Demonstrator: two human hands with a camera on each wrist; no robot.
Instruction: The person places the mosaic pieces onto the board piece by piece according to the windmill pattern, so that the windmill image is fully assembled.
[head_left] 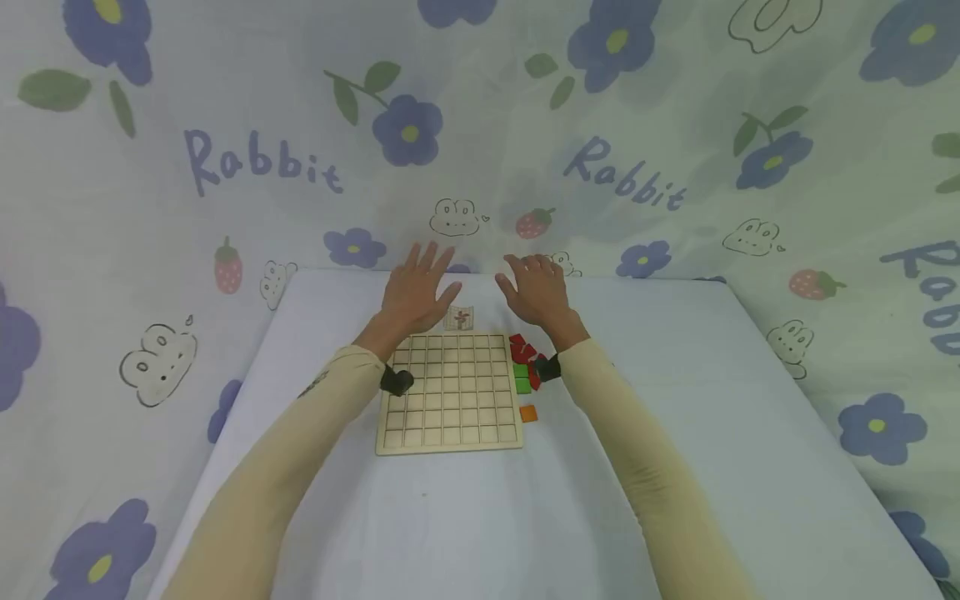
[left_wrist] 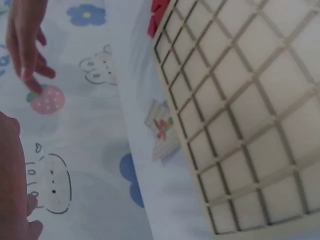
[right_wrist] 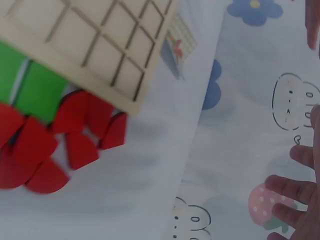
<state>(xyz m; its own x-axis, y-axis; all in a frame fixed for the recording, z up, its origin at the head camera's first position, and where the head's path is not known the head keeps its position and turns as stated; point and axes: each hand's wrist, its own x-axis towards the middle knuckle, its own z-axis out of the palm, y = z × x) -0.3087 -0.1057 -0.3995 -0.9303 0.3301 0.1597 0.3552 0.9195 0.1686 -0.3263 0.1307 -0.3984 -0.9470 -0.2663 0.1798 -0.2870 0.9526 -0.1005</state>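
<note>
My left hand (head_left: 415, 293) is held up past the far left corner of a wooden grid board (head_left: 452, 392), fingers spread and holding nothing. My right hand (head_left: 538, 290) hovers beyond the board's far right corner, its fingers extended and also free of any object. Between them, behind the board, stands a small pattern card (head_left: 460, 318) with a reddish figure on a grid. Red pieces (right_wrist: 82, 150) with rounded edges lie in a loose heap by the board's right side. Green square tiles (right_wrist: 40, 92) sit beside them, and one orange square tile (head_left: 528, 413) lies nearer me.
The white table (head_left: 675, 433) reaches back to a hanging cloth (head_left: 480, 125) printed with flowers, rabbits and strawberries. Black camera straps (head_left: 397, 381) circle both wrists. The left forearm covers part of the board's left side; the right one partly hides the red pieces.
</note>
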